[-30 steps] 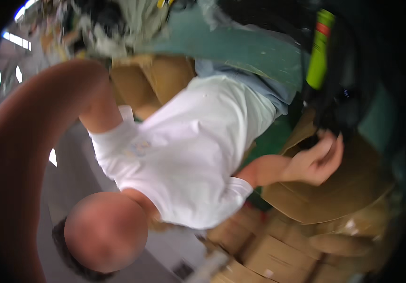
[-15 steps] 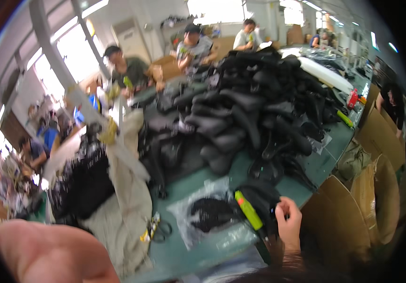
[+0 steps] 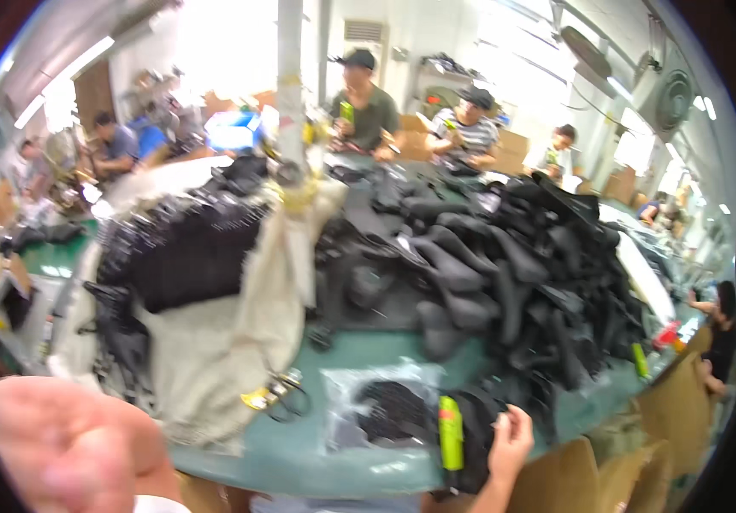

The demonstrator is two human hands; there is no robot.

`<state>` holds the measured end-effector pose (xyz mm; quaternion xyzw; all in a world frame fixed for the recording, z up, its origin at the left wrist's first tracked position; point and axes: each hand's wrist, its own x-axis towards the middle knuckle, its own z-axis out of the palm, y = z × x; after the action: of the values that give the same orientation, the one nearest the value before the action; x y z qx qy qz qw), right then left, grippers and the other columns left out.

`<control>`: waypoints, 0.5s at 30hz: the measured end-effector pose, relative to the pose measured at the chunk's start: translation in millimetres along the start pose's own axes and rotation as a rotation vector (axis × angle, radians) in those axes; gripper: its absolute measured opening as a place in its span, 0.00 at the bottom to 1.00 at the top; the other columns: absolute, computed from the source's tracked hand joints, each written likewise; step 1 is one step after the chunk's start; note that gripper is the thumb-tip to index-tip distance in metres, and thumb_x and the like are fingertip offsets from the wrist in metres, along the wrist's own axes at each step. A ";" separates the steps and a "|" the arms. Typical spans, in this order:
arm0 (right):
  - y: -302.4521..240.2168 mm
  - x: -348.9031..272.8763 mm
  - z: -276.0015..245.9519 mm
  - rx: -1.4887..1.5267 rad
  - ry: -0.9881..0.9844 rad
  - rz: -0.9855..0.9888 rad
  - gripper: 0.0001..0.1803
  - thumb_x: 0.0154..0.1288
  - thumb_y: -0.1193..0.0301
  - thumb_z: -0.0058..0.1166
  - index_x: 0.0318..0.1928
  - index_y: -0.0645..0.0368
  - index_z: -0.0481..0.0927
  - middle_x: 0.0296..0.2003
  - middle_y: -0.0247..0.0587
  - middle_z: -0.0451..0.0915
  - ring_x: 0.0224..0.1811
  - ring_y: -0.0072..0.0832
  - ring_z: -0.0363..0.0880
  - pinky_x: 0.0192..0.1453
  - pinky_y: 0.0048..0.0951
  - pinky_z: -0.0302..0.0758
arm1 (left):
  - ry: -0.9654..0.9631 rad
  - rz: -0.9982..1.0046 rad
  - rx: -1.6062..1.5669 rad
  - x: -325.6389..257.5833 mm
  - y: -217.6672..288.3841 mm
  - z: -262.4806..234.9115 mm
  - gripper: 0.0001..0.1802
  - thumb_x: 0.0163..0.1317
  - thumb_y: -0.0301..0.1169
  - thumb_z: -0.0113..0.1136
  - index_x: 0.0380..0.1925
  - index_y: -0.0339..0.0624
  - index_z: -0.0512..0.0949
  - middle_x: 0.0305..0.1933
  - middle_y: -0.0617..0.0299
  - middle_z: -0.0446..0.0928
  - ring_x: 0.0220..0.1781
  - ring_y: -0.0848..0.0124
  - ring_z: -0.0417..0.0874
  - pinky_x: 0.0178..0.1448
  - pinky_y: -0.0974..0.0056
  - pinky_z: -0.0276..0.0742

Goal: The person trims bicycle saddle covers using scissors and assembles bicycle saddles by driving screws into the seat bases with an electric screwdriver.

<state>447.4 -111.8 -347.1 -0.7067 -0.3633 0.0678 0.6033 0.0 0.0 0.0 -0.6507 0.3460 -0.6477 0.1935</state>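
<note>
right hand (image 3: 510, 446) at black piece (image 3: 475, 421)

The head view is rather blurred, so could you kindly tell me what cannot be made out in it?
In the head view:
Right hand: blur hides whether its fingers grip the black piece.
Left arm: blurred and cut off by the picture's edge; no left hand can be made out.
Clear bag: blur hides what its black contents are.
Black pile: its top layers hide what lies beneath.

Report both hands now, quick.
Left hand: blurred; open or closed cannot be told, no held item visible.
Right hand: curled beside the black fabric piece; whether it is closed on it cannot be told.
</note>
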 end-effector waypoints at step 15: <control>-137.1 33.0 29.0 0.268 -0.272 -0.388 0.15 0.81 0.80 0.57 0.63 0.71 0.80 0.45 0.47 0.87 0.36 0.26 0.82 0.45 0.28 0.81 | -0.153 -1.678 0.714 -126.8 243.9 -64.8 0.07 0.77 0.28 0.61 0.43 0.35 0.84 0.33 0.55 0.85 0.32 0.65 0.86 0.40 0.61 0.83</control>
<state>396.8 -67.7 -219.7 -0.5223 -0.5574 0.0927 0.6387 -102.0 -65.6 -255.0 -0.6314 -0.4750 -0.5994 -0.1283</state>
